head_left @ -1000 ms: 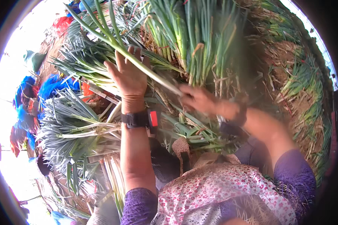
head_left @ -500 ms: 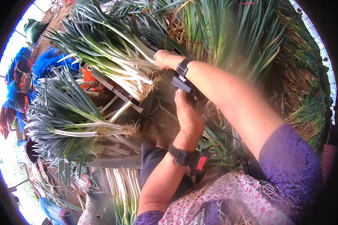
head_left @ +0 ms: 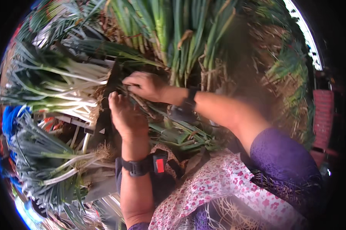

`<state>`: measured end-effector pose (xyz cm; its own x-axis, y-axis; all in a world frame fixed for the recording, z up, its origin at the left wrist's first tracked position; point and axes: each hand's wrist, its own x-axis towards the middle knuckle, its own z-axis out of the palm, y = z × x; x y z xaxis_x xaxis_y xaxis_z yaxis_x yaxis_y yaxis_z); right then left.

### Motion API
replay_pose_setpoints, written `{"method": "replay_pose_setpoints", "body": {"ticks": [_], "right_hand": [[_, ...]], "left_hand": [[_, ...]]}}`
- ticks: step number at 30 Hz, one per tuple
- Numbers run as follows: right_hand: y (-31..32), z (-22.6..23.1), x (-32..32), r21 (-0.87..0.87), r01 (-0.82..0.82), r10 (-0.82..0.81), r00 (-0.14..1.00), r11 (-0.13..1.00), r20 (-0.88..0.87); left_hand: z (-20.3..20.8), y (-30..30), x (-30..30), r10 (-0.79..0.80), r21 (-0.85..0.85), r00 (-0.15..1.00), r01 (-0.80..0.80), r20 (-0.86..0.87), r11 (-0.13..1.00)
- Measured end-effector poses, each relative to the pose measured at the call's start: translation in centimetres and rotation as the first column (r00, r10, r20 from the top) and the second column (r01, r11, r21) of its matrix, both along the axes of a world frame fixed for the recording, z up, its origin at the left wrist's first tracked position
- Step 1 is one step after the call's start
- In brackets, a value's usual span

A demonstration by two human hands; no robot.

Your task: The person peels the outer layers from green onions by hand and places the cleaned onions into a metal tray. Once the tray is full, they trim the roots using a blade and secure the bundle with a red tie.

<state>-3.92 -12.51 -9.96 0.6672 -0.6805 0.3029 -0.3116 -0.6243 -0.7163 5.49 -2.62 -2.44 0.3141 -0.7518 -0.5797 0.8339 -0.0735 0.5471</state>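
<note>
The left forearm [head_left: 136, 188] points straight ahead, the left hand [head_left: 127, 117] tipped slightly leftward, fingers [head_left: 114, 100] together. The right forearm [head_left: 230, 109] slants in from the right, the right hand [head_left: 149, 86] near the left, loosely curled.

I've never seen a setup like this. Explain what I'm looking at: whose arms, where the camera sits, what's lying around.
No machine here: these are a person's bare hands, seen by a wide fisheye camera worn on the head, looking down, so edges bend. The left hand and right hand are close together; whether either holds anything is unclear. To their left lie rooted, leek-like stalks, with another bunch below in the picture. Taller green stalks stand beyond. The person wears a flowered apron.
</note>
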Motion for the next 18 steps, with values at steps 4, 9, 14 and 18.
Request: {"method": "replay_pose_setpoints", "body": {"ticks": [4,9,14,18], "right_hand": [[-0.2,-10.0,-17.1,0.308,0.589,-0.450,0.789,0.747,-0.419],[-4.9,-16.3,-24.3,0.686,0.727,-0.639,0.536,0.017,-0.552],[-11.7,-20.7,-30.8,0.577,0.780,-0.643,0.574,0.242,-0.506],[-12.7,-19.8,-26.6,0.736,0.658,-0.655,0.628,0.159,-0.419]], "left_hand": [[0.4,-1.8,-2.7,-0.008,0.021,0.999,0.008,0.033,1.000],[-0.2,-1.3,-4.0,-0.028,0.021,0.998,0.026,0.062,0.999],[-1.1,-1.5,-7.6,-0.120,-0.022,0.991,0.121,0.059,0.992],[-2.4,-0.4,-7.8,-0.126,0.043,0.992,0.124,0.029,0.991]]}}
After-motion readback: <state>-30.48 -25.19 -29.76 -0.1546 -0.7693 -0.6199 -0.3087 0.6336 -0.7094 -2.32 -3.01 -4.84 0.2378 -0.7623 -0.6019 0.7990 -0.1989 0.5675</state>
